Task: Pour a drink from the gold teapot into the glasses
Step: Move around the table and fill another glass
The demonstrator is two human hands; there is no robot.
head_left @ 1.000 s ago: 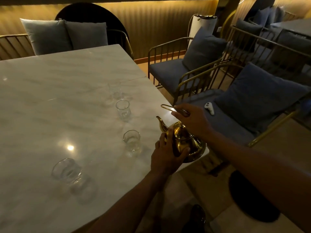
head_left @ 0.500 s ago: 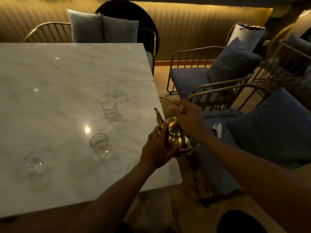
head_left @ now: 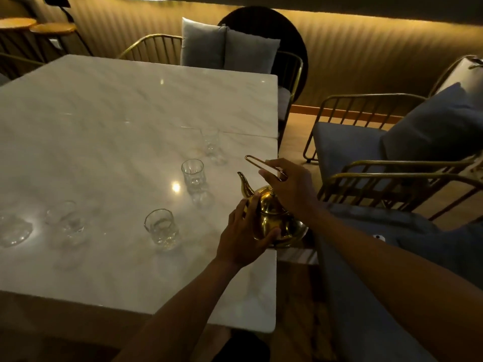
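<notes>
While no brand, label or writing can be read anywhere in the dim amber light, both hands are plain enough at the right edge of the marble table [head_left: 104,121]. The right hand [head_left: 292,185] reaches in from the right with its arm outstretched, its fingers closed around the thin looped handle [head_left: 257,162] of the gold teapot [head_left: 274,218], which stands upright at the table edge with its spout pointing toward the glasses. The left hand [head_left: 245,236] comes up from below, palm against the near side of the pot's belly, fingers curled over it and thumb under its lower flank. Four glasses stand on the table left of the pot: the near glass [head_left: 160,228], the middle glass [head_left: 193,175], a far glass [head_left: 210,141] faint against the marble, and a blurred glass [head_left: 62,218] further left. Another glassy shape at the far left edge is too smeared to identify. Cushioned metal-framed chairs [head_left: 371,142] stand beside the table.
</notes>
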